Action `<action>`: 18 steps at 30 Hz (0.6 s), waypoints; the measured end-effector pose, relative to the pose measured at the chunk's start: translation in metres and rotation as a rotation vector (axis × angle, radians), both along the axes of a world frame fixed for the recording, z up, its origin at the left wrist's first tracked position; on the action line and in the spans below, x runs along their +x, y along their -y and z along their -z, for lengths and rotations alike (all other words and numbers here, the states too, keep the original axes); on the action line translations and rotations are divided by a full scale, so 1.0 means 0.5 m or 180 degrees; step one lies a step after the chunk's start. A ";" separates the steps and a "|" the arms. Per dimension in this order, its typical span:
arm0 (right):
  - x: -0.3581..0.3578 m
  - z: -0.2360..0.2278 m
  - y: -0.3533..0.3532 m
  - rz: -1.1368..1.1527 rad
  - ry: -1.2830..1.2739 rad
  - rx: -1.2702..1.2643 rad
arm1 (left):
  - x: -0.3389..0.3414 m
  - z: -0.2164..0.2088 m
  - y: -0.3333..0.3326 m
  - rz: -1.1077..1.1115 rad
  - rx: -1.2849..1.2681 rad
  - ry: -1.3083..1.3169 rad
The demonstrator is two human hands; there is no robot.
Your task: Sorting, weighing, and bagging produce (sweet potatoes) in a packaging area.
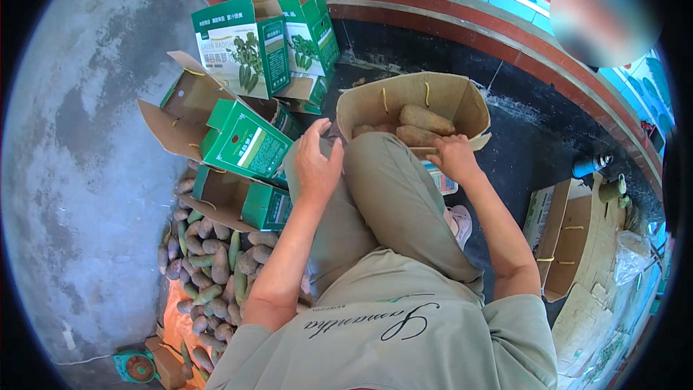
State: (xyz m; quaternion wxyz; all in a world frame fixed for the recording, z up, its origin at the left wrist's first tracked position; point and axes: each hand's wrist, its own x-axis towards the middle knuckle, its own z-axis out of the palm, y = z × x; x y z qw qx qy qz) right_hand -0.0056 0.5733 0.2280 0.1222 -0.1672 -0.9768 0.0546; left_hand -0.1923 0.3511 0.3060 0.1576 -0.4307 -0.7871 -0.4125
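A cardboard box (368, 101) with yellow cord handles stands in front of my knees, its top open. Inside lie several soil-covered radishes, among them a large radish (426, 120) above another radish (419, 136). My right hand (456, 159) is at the box's near right edge, fingers bent over the rim close to the lower radish. Left of the box, my left hand (317, 162) hovers over my left knee, thumb and fingers apart and holding nothing. Part of the box's near side is hidden by my knees.
Green-and-white cartons (253, 137) are stacked at the left. Below them, soil-covered radishes (220, 267) are heaped on an orange sheet (175, 318). To the right stand an open carton (570, 238), flattened cardboard (581, 321) and a blue cylinder (590, 166). A tiled wall curves behind.
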 end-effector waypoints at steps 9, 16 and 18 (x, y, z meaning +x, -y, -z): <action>-0.018 -0.002 -0.046 0.0230 0.0264 -0.0271 | 0.056 -0.017 -0.147 0.1072 -0.0309 0.0016; -0.119 -0.067 -0.105 0.0264 -0.0670 -0.0986 | 0.075 0.081 -0.226 0.1412 -0.2634 -0.0054; -0.171 -0.063 -0.142 0.0314 -0.1145 -0.0411 | 0.078 0.095 -0.238 0.1456 -0.2721 0.0071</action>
